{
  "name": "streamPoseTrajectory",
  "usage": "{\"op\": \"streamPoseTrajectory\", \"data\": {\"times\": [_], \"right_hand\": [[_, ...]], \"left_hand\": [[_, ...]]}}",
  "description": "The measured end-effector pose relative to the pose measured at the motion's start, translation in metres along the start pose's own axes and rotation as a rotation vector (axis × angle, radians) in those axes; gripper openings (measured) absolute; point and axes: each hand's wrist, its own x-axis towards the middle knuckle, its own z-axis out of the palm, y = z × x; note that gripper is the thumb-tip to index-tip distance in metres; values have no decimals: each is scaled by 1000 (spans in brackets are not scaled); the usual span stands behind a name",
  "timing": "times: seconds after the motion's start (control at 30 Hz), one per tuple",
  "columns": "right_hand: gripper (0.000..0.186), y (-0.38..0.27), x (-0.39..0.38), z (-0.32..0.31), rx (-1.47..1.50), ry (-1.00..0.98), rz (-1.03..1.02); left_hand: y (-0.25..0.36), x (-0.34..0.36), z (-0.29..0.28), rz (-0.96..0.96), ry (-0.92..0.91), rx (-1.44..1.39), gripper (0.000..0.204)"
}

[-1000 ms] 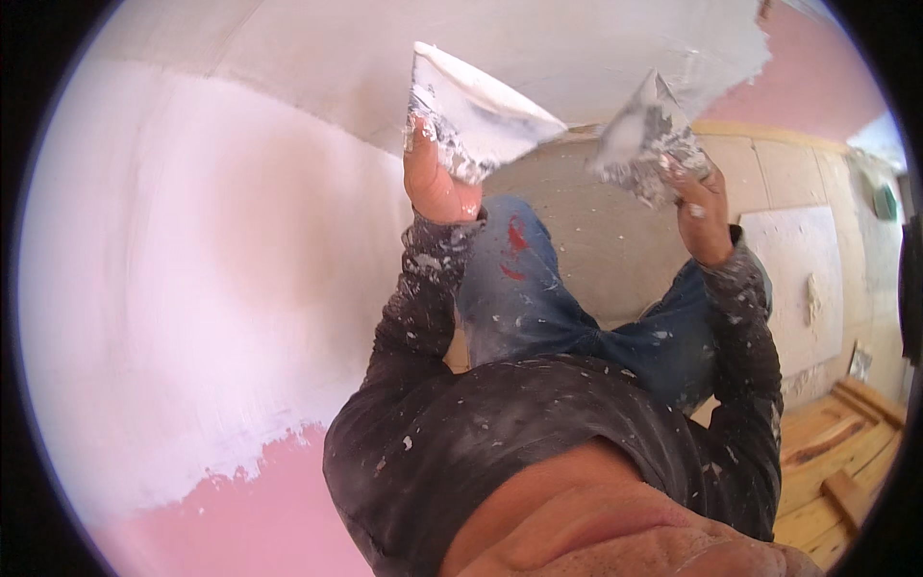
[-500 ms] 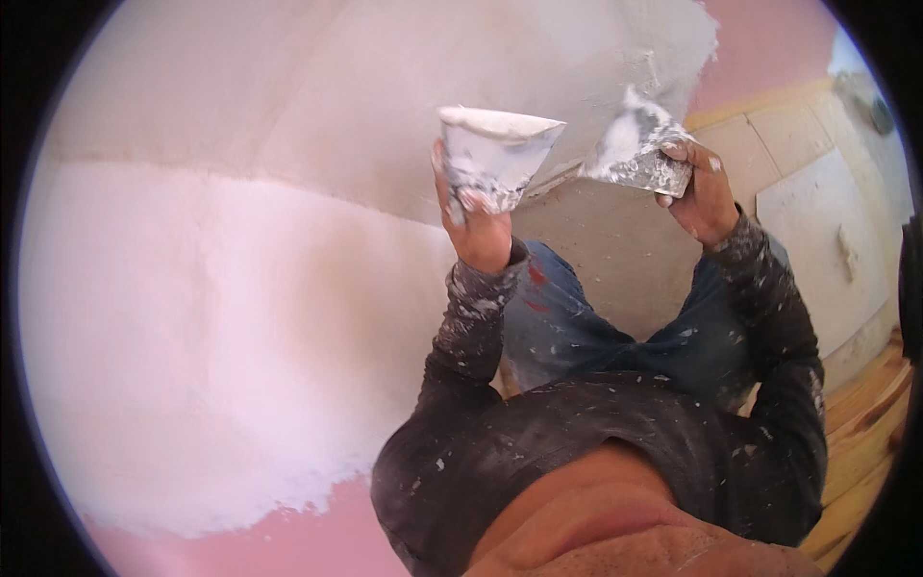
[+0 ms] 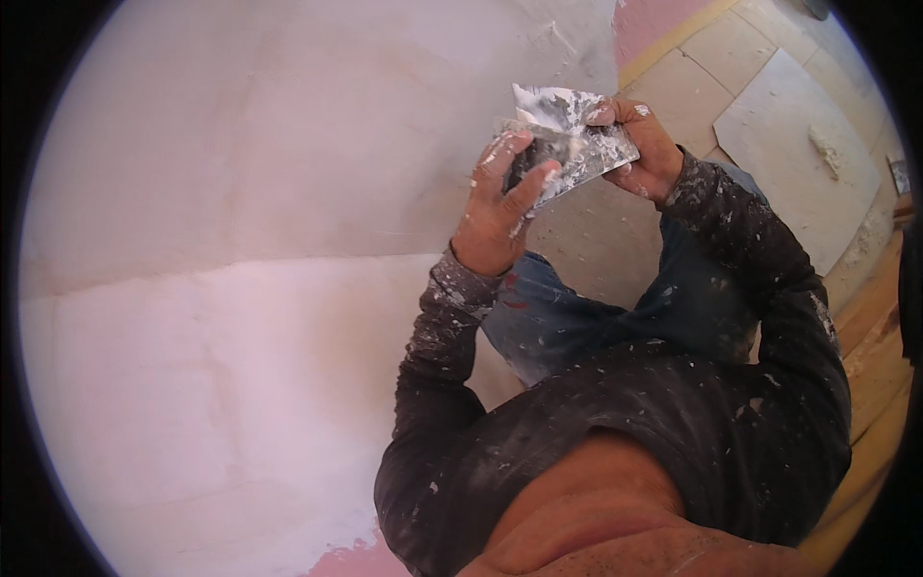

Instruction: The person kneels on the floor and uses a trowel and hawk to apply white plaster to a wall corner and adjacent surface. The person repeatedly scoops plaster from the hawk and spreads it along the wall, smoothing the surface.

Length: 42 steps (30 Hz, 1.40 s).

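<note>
My left hand (image 3: 490,216) is closed on a flat, wide putty scraper (image 3: 550,152), its fingers and thumb pressed against the grey blade. A second putty scraper (image 3: 608,146), smeared with white putty, is pinched by my right hand (image 3: 656,154), with the thumb on top. The two blades overlap and seem to touch in front of me, the left one lying over part of the right one. Any handles are hidden by the hands. White specks cover my fingers and both dark sleeves.
A wall (image 3: 240,365) coated in white and grey fills the left side, with pink patches at its edges. Below my hands is dusty floor (image 3: 615,240). To the right lies a pale board (image 3: 803,144) with a lump of putty (image 3: 825,152) on it, near wooden planks (image 3: 870,317).
My hands have come together, so the separated scrapers now overlap. The left scraper has turned, and the thick white putty along its edge no longer shows. The view has shifted.
</note>
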Motion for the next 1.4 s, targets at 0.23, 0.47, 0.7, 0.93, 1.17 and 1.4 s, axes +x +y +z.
{"op": "streamPoseTrajectory", "data": {"times": [0.23,0.47,0.7,0.93,1.17,1.4], "right_hand": [[26,-10,-16,7,-14,-159,44],[33,-10,-31,36,-1241,-103,-533],[68,2,-6,58,-2015,-579,-914],[56,-4,24,0,-2035,-3,-541],[63,9,24,29,-1209,208,-746],[47,26,24,10,-1546,3,-846]], "left_hand": [[-47,-31,-18,-74,-17,255,49],[-88,-60,5,-699,634,-724,33],[-49,-16,1,-660,751,-1589,38],[-22,-3,-9,-573,872,-1570,41],[-30,-3,43,-546,834,-1922,50],[-11,21,71,-563,786,-2027,49]]}}
